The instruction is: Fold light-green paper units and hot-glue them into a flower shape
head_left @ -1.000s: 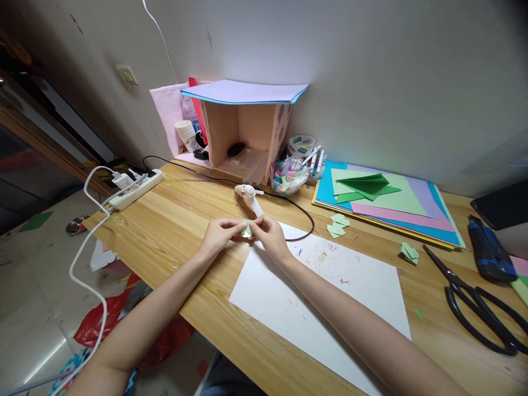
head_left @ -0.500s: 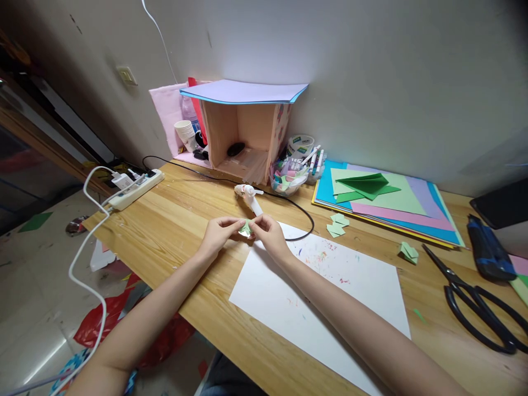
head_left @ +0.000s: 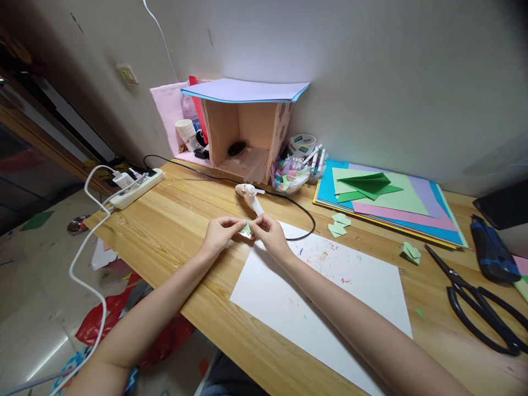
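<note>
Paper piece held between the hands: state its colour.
The paper piece is light green, seen in the head view.

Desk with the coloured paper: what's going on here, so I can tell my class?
Someone's left hand and right hand are pinching a small piece of green paper between them. A glue gun sits just beyond the hands, and the right forearm crosses a marked white sheet. More small green pieces lie on the desk, with scissors off to the right, in neither hand.
</note>
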Demonstrator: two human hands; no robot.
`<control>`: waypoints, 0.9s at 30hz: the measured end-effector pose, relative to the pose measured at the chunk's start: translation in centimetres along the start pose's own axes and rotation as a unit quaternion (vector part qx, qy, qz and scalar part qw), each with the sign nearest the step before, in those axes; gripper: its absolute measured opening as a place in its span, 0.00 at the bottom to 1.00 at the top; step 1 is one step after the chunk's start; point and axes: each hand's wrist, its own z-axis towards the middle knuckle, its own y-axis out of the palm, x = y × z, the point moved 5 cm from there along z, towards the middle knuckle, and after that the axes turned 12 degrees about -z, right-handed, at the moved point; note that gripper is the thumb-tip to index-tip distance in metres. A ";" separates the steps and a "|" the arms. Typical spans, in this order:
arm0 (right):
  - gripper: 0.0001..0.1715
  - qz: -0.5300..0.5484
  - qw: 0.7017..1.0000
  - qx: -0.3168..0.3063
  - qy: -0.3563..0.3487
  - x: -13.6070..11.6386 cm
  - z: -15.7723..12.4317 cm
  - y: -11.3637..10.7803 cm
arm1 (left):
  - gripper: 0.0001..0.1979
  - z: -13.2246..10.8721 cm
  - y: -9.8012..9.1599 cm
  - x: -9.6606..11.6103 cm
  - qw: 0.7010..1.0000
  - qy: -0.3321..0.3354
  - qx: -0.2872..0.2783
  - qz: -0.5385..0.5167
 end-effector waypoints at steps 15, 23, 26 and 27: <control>0.15 -0.008 1.000 0.013 -0.001 -0.1 0.0 -0.1 | 0.15 -0.3 0.2 0.1 0.999 0.029 0.012 0.027; 0.14 -0.006 1.000 0.020 0.001 -0.2 0.0 -0.2 | 0.15 -0.4 0.6 0.5 1.000 0.016 0.006 0.018; 0.14 -0.010 1.000 0.026 0.003 -0.1 0.0 -0.2 | 0.15 -0.6 0.8 0.7 1.000 0.001 -0.004 0.001; 0.13 -0.010 1.000 0.026 0.003 -0.1 0.0 -0.3 | 0.15 -0.6 0.8 0.7 1.000 -0.003 -0.008 -0.004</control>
